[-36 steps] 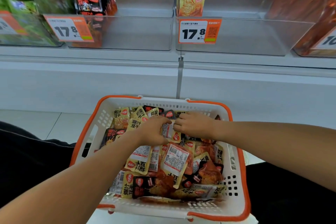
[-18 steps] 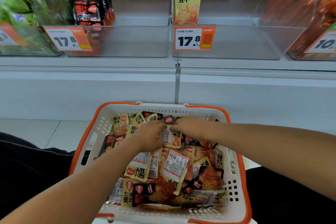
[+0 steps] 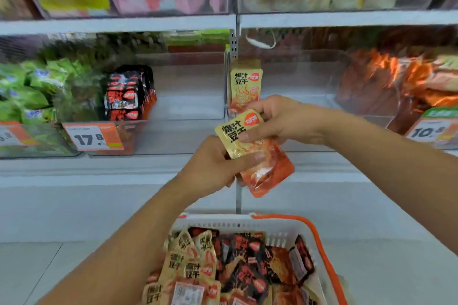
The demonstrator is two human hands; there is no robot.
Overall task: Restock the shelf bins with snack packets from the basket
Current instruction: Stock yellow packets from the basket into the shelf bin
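Both hands hold a yellow-and-orange snack packet (image 3: 257, 153) in the air in front of the shelf. My left hand (image 3: 213, 168) grips its lower left edge, thumb across the front. My right hand (image 3: 280, 119) pinches its top right corner. Behind it, a clear bin (image 3: 297, 106) holds one matching yellow packet (image 3: 244, 86) standing upright at its left side. The bin to the left (image 3: 186, 106) holds a row of black-and-red packets (image 3: 128, 93). Below, the white basket with an orange rim (image 3: 319, 250) is full of mixed yellow and black packets (image 3: 223, 267).
Green packets (image 3: 27, 96) fill the far-left bin and orange packets (image 3: 401, 86) the far-right one. Orange price tags (image 3: 93, 136) hang on the bin fronts. A higher shelf (image 3: 119, 23) with more goods runs above. White floor tiles surround the basket.
Both hands rose out of the basket with a yellow packet and now hold it up before the shelf bins. The view tilted upward, so the basket sits lower in frame.
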